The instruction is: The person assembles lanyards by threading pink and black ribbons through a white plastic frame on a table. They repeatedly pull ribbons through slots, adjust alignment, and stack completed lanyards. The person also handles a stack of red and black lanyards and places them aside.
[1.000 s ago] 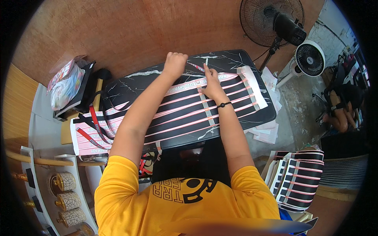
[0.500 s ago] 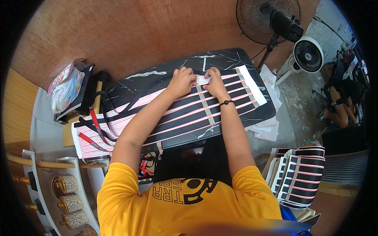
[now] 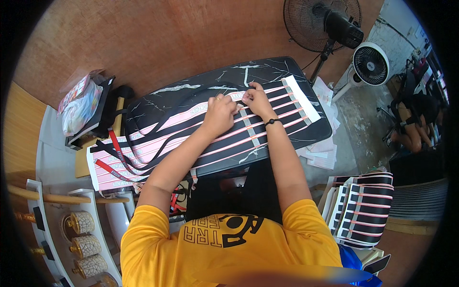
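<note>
A long sheet printed with pink and white stripes [image 3: 191,114] lies across the black marbled table [image 3: 215,71], with black straps running along it. Bands of greyish tape [image 3: 251,129] cross the straps. My left hand [image 3: 221,114] rests with curled fingers over the upper straps; what is under its fingertips is hidden. Just to its right, my right hand [image 3: 258,101] is bent in a pinch near the upper end of the middle tape band, its index finger raised. Whatever it pinches is too small to make out. Several loose black straps [image 3: 165,148] trail left, some with red printed ends [image 3: 109,168].
Two fans stand at the back right, one black [image 3: 330,28], one white [image 3: 370,64]. A stack of strapped sheets [image 3: 366,210] lies at my right. Shelves with patterned jars [image 3: 86,246] are at lower left. A plastic bag [image 3: 82,112] sits beyond the table's left end. Another person [image 3: 413,115] is at far right.
My hands have shifted slightly toward me and rest lower over the straps. The printed strip they gripped along the sheet's upper edge now lies more exposed. Loose black straps by my left forearm have moved.
</note>
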The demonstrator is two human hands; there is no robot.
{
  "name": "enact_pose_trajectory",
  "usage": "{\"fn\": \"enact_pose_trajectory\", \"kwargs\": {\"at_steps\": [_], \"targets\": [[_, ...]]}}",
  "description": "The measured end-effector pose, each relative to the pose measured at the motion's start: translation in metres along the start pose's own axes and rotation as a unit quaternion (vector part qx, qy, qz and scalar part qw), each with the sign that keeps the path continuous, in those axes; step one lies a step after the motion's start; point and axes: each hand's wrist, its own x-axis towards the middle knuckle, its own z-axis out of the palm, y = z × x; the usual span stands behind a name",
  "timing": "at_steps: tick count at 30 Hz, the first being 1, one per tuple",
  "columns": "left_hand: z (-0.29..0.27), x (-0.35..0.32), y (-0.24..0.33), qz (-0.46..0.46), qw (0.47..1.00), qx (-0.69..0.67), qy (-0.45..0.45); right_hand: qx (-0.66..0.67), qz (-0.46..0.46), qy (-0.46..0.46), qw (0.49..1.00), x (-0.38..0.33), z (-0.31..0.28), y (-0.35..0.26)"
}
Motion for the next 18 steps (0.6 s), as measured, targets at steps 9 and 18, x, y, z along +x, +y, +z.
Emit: {"fn": "enact_pose_trajectory", "kwargs": {"at_steps": [9,18], "targets": [[-0.025,-0.043,0.042,-0.148,0.989,-0.015,-0.014,0.100,-0.022,0.014,0.995,-0.008,-0.014,-0.011],[-0.037,-0.040,0.068,-0.128,0.991,-0.035,0.010,-0.160,-0.145,0.016,0.976,-0.031,-0.020,-0.010]]}}
